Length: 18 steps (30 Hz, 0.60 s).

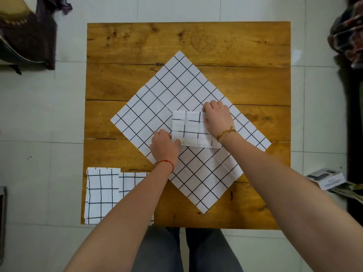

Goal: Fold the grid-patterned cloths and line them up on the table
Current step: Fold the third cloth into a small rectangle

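White folded cloth [191, 129] pinched at opposite edges by left hand [164, 147] and right hand [218, 117], each grip best kept level to carry it square to the worktop [255, 46] row.

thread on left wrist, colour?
Red thread on the left wrist, clearest in the head view.

Both bare forearms reach forward, palms down. The left hand [164, 146] has its fingers curled under and thumb out; the right hand [217, 117] lies farther forward, fingers bent.

Small white box [326, 178] on tiled floor [39, 114]; dark patterned fabric [347, 36] far right
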{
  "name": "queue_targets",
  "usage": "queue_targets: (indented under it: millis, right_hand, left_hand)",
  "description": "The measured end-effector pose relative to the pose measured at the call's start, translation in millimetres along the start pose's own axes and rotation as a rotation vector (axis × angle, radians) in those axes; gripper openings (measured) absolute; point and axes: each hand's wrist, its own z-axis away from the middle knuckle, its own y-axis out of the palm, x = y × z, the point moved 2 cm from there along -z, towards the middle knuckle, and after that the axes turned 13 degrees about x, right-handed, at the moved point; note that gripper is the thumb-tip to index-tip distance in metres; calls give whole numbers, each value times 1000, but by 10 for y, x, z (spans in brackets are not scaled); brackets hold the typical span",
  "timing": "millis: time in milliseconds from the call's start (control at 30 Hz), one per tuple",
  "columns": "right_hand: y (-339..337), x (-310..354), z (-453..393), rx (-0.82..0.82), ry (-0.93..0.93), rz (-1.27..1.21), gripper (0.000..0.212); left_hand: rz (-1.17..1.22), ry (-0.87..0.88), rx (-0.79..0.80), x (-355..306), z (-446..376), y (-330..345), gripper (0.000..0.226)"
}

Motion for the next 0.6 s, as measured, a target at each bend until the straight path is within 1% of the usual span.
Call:
queue_targets:
  millis: [133, 200, 267, 300, 367, 400, 467, 533, 600]
  right_hand:
    - [20, -27, -17, -8, -38, 34, 23]
    - [28, -60, 1, 12, -30, -7, 21]
    - [28, -88, 41, 28, -30, -84, 18]
    - [20, -102, 70, 34, -26, -158, 16]
    - [-5, -130, 142, 69, 19, -389, 8]
    - [-14, -139, 185, 93, 50, -508, 4]
    - [-4, -140, 290, 93, 90, -675, 5]
    - [45, -114, 416, 95, 129, -818, 8]
    - [122, -57, 550, 112, 172, -984, 11]
  left_hand:
    - [24, -11, 0, -18, -1, 22, 21]
    - [54, 1, -6, -20, 12, 30, 16]
    - [135, 28, -20, -21, 40, 19, 13]
    - [201, 37, -22, -19, 65, 1, 12]
    - [362, 27, -25, -13, 108, -63, 17]
    - [451, 14, -37, 1, 121, -108, 22]
    - [639, -38, -22, 50, 114, -187, 34]
    - [895, -101, 85, 102, 103, -219, 42]
    - [1088, -164, 212, 150, 139, -224, 39]
